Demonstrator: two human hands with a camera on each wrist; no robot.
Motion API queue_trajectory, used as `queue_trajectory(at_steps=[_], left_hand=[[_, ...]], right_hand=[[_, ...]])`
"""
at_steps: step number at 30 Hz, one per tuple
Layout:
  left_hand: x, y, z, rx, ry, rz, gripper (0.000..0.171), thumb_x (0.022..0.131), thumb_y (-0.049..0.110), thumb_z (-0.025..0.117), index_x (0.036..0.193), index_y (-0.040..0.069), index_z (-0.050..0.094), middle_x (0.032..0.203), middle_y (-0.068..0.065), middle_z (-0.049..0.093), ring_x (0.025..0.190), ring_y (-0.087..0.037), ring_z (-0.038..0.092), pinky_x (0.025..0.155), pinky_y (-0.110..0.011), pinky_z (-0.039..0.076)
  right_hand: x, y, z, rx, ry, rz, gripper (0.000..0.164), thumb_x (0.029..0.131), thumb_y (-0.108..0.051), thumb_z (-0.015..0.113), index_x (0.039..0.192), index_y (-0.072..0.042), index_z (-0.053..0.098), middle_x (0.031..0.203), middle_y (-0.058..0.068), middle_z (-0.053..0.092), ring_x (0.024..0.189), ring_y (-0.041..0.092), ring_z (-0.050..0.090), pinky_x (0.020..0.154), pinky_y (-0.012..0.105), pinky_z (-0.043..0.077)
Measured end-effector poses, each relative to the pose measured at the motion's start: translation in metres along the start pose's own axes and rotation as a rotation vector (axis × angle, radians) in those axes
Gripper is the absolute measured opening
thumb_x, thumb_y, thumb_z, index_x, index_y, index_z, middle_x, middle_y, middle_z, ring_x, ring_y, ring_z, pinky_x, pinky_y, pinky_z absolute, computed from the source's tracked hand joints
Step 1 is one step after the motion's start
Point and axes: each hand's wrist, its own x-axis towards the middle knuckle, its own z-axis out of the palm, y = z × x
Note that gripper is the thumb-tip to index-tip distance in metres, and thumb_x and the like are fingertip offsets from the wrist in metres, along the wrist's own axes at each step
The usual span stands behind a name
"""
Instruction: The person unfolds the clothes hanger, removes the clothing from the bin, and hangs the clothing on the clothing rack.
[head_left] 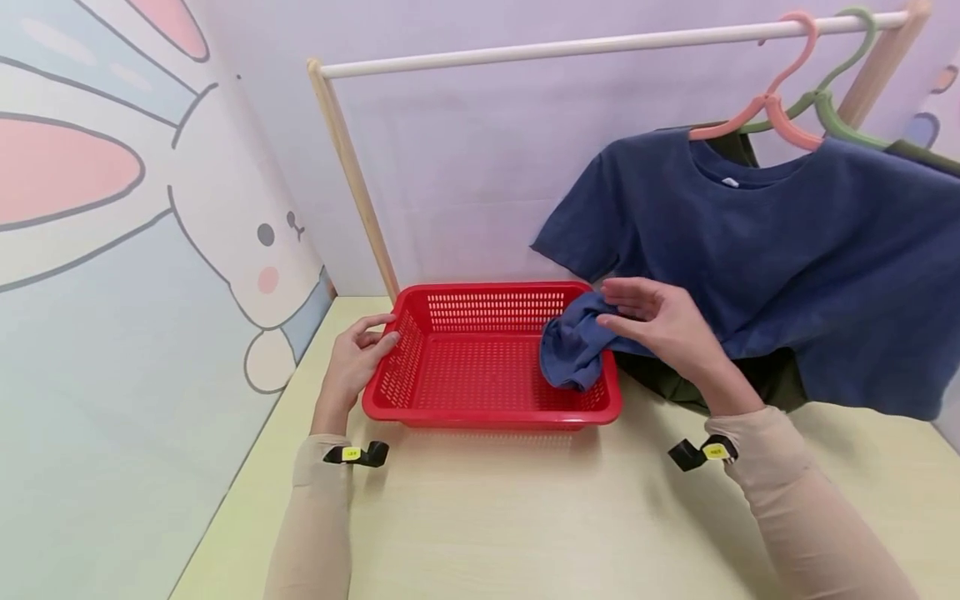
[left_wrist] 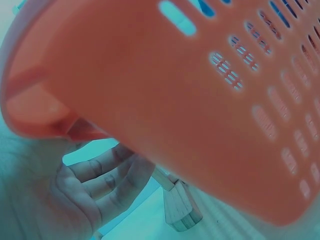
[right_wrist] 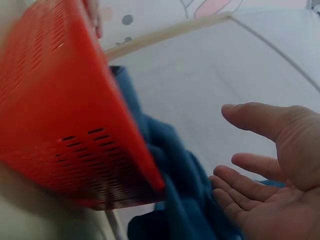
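Observation:
A red plastic basket (head_left: pixel 487 416) with slotted walls sits on the table. My left hand (head_left: pixel 356 358) grips its left rim, thumb on top; in the left wrist view the curled fingers (left_wrist: pixel 107 182) show against the outer wall. Bunched blue cloth (head_left: pixel 573 346) lies in the basket's right end and drapes over that rim. Above the cloth, my right hand (head_left: pixel 663 321) has its fingers extended and thumb apart, holding nothing. Right behind it hangs a navy T-shirt (head_left: pixel 750 242) on a pink hanger (head_left: pixel 783 125). In the right wrist view, blue fabric (right_wrist: pixel 175 155) spills past the rim near the fingertips.
A rack with a white rod (head_left: pixel 562 52) and wooden posts (head_left: pixel 356 183) spans the back. On a green hanger (head_left: pixel 832 112), a dark green garment (head_left: pixel 776 379) hangs behind the T-shirt, its lower part near the table (head_left: pixel 510 517). A wall with a rabbit drawing (head_left: pixel 225 208) borders the left.

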Motion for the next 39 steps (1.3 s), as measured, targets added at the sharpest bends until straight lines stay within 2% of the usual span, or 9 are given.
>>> queue_trajectory(at_steps=[3, 8, 13, 17, 20, 22, 26, 29, 39], left_hand=[[0.0, 0.0, 0.001, -0.001, 0.0, -0.005, 0.053, 0.109, 0.034, 0.075, 0.158, 0.02, 0.062, 0.137, -0.024, 0.071, 0.114, -0.031, 0.076, 0.092, -0.038, 0.067], [0.001, 0.0, 0.002, -0.002, 0.007, -0.014, 0.052, 0.109, 0.033, 0.076, 0.157, 0.021, 0.062, 0.138, -0.022, 0.071, 0.116, -0.032, 0.075, 0.093, -0.04, 0.066], [0.0, 0.003, 0.003, -0.002, 0.008, 0.0, 0.052, 0.109, 0.033, 0.076, 0.157, 0.021, 0.063, 0.136, -0.023, 0.071, 0.114, -0.032, 0.076, 0.092, -0.038, 0.067], [-0.001, 0.002, 0.003, -0.006, 0.02, 0.0, 0.05, 0.108, 0.032, 0.076, 0.156, 0.021, 0.064, 0.134, -0.022, 0.071, 0.113, -0.032, 0.075, 0.092, -0.038, 0.067], [-0.002, 0.001, 0.004, -0.011, 0.023, -0.008, 0.05, 0.108, 0.031, 0.077, 0.155, 0.021, 0.064, 0.134, -0.021, 0.071, 0.113, -0.032, 0.076, 0.092, -0.038, 0.067], [-0.002, 0.001, 0.005, -0.011, 0.023, -0.006, 0.05, 0.108, 0.031, 0.077, 0.155, 0.021, 0.064, 0.133, -0.022, 0.072, 0.111, -0.031, 0.076, 0.092, -0.038, 0.067], [-0.001, 0.002, 0.005, -0.005, 0.029, 0.002, 0.049, 0.108, 0.031, 0.077, 0.155, 0.02, 0.064, 0.131, -0.023, 0.072, 0.11, -0.031, 0.075, 0.09, -0.036, 0.067], [0.0, 0.003, 0.005, -0.007, 0.031, 0.008, 0.048, 0.108, 0.03, 0.076, 0.154, 0.019, 0.065, 0.131, -0.023, 0.072, 0.108, -0.029, 0.076, 0.088, -0.033, 0.067], [-0.001, 0.001, 0.004, 0.001, 0.029, 0.01, 0.049, 0.109, 0.029, 0.076, 0.155, 0.018, 0.064, 0.133, -0.025, 0.072, 0.109, -0.03, 0.077, 0.089, -0.033, 0.067]], right_hand=[[0.002, 0.01, 0.004, -0.034, -0.045, 0.008, 0.063, 0.098, -0.03, 0.089, 0.152, -0.005, 0.066, 0.154, 0.017, 0.067, 0.138, 0.037, 0.066, 0.105, 0.018, 0.055], [0.004, 0.02, 0.006, -0.064, -0.108, 0.026, 0.063, 0.098, -0.026, 0.09, 0.152, -0.003, 0.066, 0.155, 0.018, 0.065, 0.141, 0.037, 0.064, 0.117, 0.04, 0.053], [0.006, 0.026, 0.005, -0.127, -0.128, 0.013, 0.059, 0.1, -0.021, 0.087, 0.152, -0.003, 0.066, 0.157, 0.02, 0.062, 0.14, 0.04, 0.064, 0.119, 0.046, 0.052], [0.006, 0.029, 0.006, -0.172, -0.134, 0.027, 0.057, 0.101, -0.022, 0.086, 0.152, -0.004, 0.067, 0.155, 0.022, 0.061, 0.136, 0.041, 0.065, 0.118, 0.057, 0.051], [0.006, 0.03, 0.006, -0.18, -0.143, 0.048, 0.057, 0.102, -0.024, 0.085, 0.152, -0.004, 0.067, 0.153, 0.023, 0.061, 0.134, 0.043, 0.066, 0.117, 0.061, 0.051], [0.006, 0.031, 0.006, -0.184, -0.145, 0.056, 0.057, 0.102, -0.026, 0.084, 0.152, -0.004, 0.067, 0.153, 0.024, 0.061, 0.133, 0.042, 0.067, 0.116, 0.059, 0.053], [0.005, 0.031, 0.005, -0.178, -0.139, 0.055, 0.054, 0.102, -0.026, 0.084, 0.148, -0.003, 0.069, 0.146, 0.022, 0.067, 0.125, 0.038, 0.07, 0.103, 0.028, 0.06], [0.005, 0.032, 0.004, -0.164, -0.128, 0.058, 0.05, 0.102, -0.025, 0.085, 0.144, -0.002, 0.071, 0.138, 0.022, 0.071, 0.118, 0.035, 0.072, 0.089, 0.009, 0.054], [0.003, 0.032, 0.007, -0.179, -0.097, 0.099, 0.042, 0.103, -0.03, 0.083, 0.134, -0.003, 0.074, 0.123, 0.018, 0.076, 0.107, 0.031, 0.071, 0.084, 0.013, 0.056]])
